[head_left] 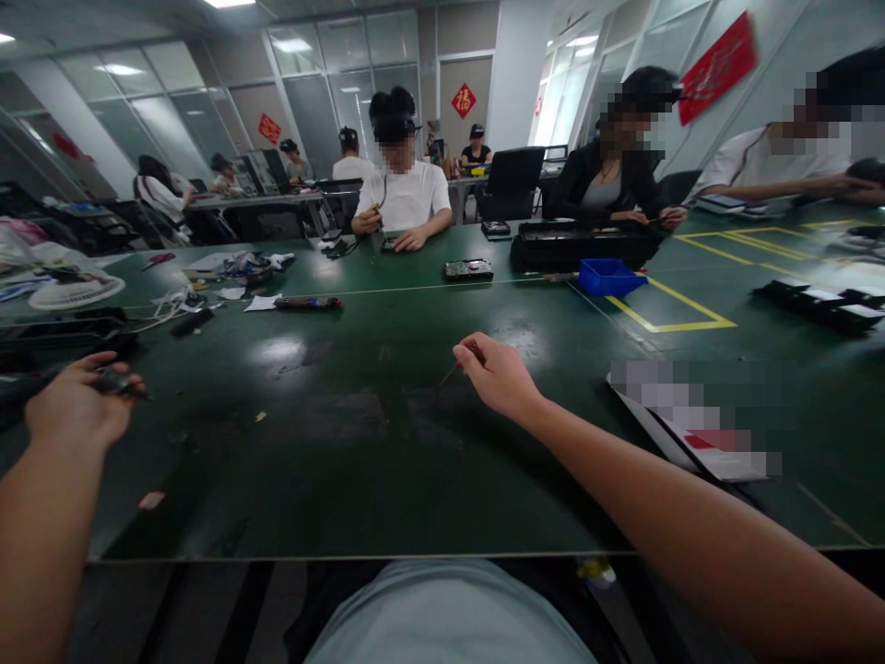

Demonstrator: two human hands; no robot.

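Observation:
My right hand (494, 373) hovers over the middle of the dark green table (387, 433), fingers pinched on a thin screwdriver (449, 373) whose tip points down and left. My left hand (76, 401) is at the left edge, fingers closed around a small dark object (114, 382) that I cannot name. The two hands are far apart, with bare table between them.
A hard drive (468, 269) and a blue tray (609, 276) lie farther back, beside a black case (581, 245). Cables and clutter (180, 304) sit at the back left, and a paper sheet (691, 424) at the right. Other people work across the table.

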